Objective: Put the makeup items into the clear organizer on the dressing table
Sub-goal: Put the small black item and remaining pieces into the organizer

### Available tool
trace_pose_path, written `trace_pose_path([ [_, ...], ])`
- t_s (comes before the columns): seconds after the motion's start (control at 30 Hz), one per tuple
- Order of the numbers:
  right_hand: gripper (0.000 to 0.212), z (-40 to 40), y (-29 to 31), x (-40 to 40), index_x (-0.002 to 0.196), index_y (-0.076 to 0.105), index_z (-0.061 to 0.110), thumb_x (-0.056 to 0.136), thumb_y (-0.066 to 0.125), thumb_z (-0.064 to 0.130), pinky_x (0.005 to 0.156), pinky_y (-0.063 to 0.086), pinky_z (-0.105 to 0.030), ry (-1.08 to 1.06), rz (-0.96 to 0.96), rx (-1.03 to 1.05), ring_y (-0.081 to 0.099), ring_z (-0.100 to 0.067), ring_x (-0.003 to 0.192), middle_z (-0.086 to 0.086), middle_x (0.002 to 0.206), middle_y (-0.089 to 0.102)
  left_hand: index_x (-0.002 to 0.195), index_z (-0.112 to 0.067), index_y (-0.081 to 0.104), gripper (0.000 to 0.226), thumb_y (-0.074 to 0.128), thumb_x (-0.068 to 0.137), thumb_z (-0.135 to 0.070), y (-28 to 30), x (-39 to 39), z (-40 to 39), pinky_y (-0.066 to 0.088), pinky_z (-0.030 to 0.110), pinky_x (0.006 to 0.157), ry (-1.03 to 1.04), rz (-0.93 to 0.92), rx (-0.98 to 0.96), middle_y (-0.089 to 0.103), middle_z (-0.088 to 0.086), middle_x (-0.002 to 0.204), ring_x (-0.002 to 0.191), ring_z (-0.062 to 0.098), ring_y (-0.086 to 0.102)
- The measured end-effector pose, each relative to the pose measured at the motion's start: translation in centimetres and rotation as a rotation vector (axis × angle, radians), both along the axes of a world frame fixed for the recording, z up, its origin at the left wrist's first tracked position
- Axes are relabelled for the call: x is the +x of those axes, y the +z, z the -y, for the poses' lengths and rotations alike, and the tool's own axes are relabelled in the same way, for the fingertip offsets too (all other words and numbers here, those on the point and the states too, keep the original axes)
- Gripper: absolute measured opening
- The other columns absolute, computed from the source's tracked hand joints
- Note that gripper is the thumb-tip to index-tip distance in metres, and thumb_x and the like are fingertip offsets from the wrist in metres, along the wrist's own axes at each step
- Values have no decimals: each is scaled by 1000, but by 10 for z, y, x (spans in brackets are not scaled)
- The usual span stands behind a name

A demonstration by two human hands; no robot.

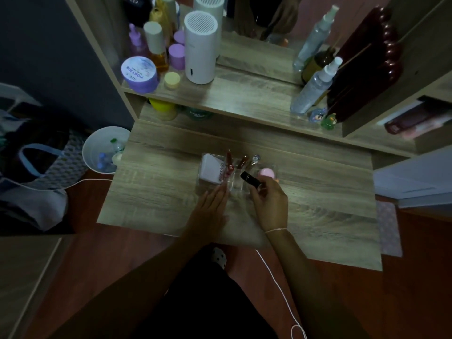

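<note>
The clear organizer (234, 189) stands mid-table on the wooden dressing table (156, 192). In it are a white box (210, 172) at the left, several lip tubes (230, 161) upright in the middle, and a pink round item (267, 172) at the right. My right hand (269, 199) holds a black tube (250, 179) tilted over the organizer's front middle. My left hand (210, 206) lies flat with fingers extended, its fingertips touching the organizer's front left edge.
The upper shelf carries a white cylinder (200, 47), a purple jar (139, 73), bottles and a spray bottle (311, 89). A dark red case (364, 67) leans at the right. A white bin (105, 149) stands left of the table, and a cord (276, 282) trails down.
</note>
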State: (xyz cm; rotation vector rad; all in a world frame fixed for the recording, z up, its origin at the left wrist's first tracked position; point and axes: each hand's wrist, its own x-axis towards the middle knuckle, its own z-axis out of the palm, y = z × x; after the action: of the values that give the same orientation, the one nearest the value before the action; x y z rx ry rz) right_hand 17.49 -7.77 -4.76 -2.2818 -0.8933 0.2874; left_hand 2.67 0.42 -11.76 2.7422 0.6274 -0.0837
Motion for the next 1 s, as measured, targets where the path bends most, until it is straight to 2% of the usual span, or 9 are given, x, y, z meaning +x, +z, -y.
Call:
trace_pose_path([
  [0.07,19,-11,-1,3,100,64,11,85,68,20,69,53,-32,31,8,-25,65,-23,81,-10,96,67,143,-3,29,69,52,89,-38,-1,0,0,29,50,112,9,18,-14,30,18,151,140,31,27],
  [0.27,22,-31,-11,5,102,64,12,84,66,23,74,54,-45,64,-26,-165,63,-29,93,-9,105,63,144,-3,28,71,54,87,-38,-1,-2,-1,29,49,112,-6,15,-2,29,17,152,140,30,27],
  [0.43,21,-39,-12,5,102,64,12,81,67,17,73,53,-38,90,23,-132,57,-25,96,-10,101,64,142,-2,32,74,61,83,-38,-2,-2,-1,33,50,109,-5,35,-2,33,17,150,138,31,31],
  [0.73,25,-46,-13,3,107,61,10,83,64,15,73,55,-42,144,50,-253,60,-33,97,-14,112,60,139,-3,37,76,60,77,-41,-7,-2,-2,39,47,105,-2,30,19,39,16,147,135,30,37],
  [1.0,28,-51,-10,0,110,64,8,84,61,17,80,53,-47,122,20,-295,59,-38,100,-18,116,60,144,-4,29,79,61,80,-38,-9,-3,-2,31,48,110,1,48,-5,31,14,152,140,28,29],
])
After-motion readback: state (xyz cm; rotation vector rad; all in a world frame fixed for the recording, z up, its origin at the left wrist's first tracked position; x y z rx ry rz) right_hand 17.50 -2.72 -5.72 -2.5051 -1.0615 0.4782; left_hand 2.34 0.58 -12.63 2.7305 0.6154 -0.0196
